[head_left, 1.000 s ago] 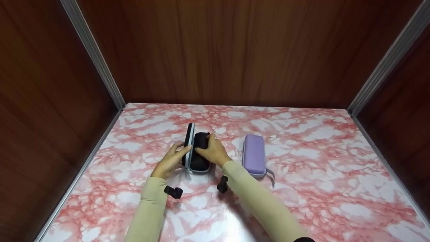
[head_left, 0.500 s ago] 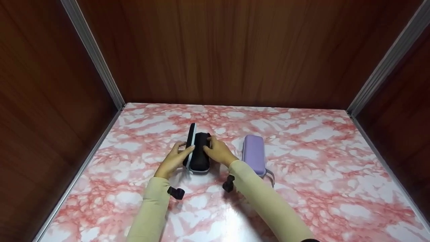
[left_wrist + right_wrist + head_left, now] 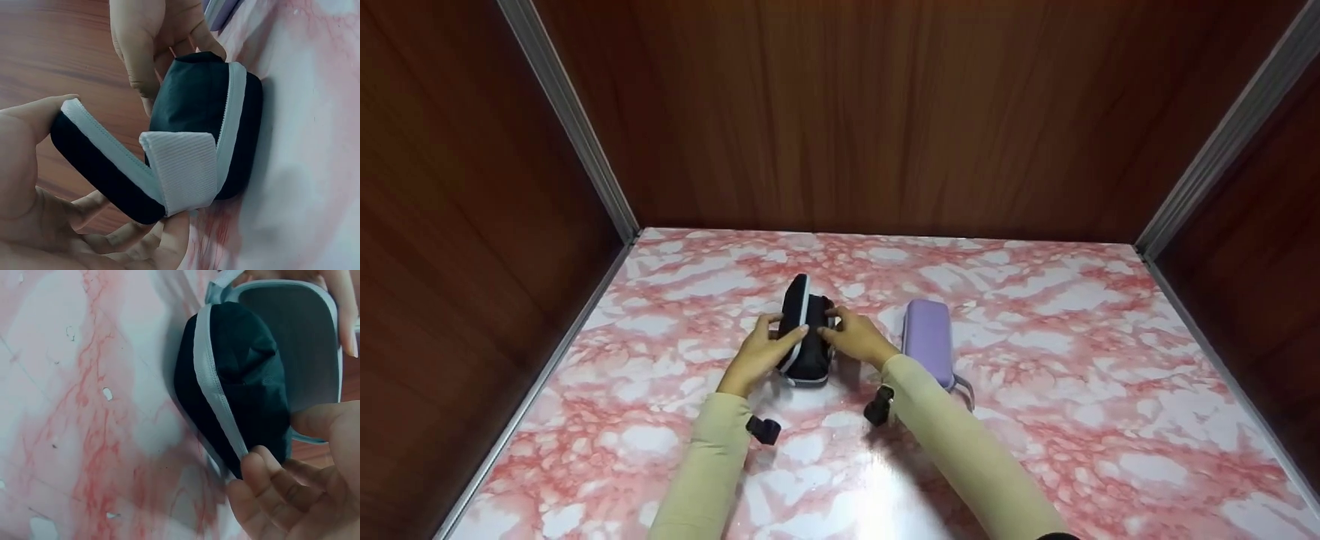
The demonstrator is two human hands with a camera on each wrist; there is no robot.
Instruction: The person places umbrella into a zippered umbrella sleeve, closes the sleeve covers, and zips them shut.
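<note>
A black zip case with a light grey zip edge lies on the table, its lid tilted up on the left side. Dark cloth bulges above the zip edge of the lower half; what lies beneath it is hidden. My left hand grips the lid, thumb over its edge and fingers behind. From the right side, my right hand pinches the rim and cloth between thumb and fingers. A pale ribbed band joins lid and lower half at the near end.
A closed purple case with a grey wrist strap lies right of the black one, beside the right forearm. Red and white marbled table surrounds them. Dark wood panels stand behind and at both sides.
The lid has leaned over to the right, nearer the lower half, and the left hand has moved right with it. The right hand has shifted slightly right along the case's side.
</note>
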